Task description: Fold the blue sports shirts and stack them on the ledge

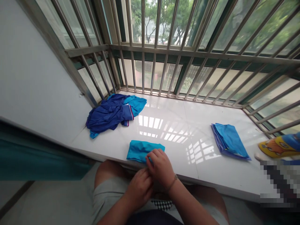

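Observation:
A flat-folded turquoise garment (139,150) lies at the front edge of the white ledge, right before me. My right hand (160,164) is over its right front corner, fingers curled and closed on the cloth's edge. Just below the ledge edge, above my lap, is my left hand (142,186). Its fingers are bent together and come close to my right fingertips; what they hold, if anything, is hidden.
A crumpled dark blue shirt (109,114) with a striped trim lies at the left, bright blue cloth (138,104) under it. Folded blue garments (231,140) sit to the right, beside a yellow printed item (278,146). Metal window bars (154,75) border the ledge.

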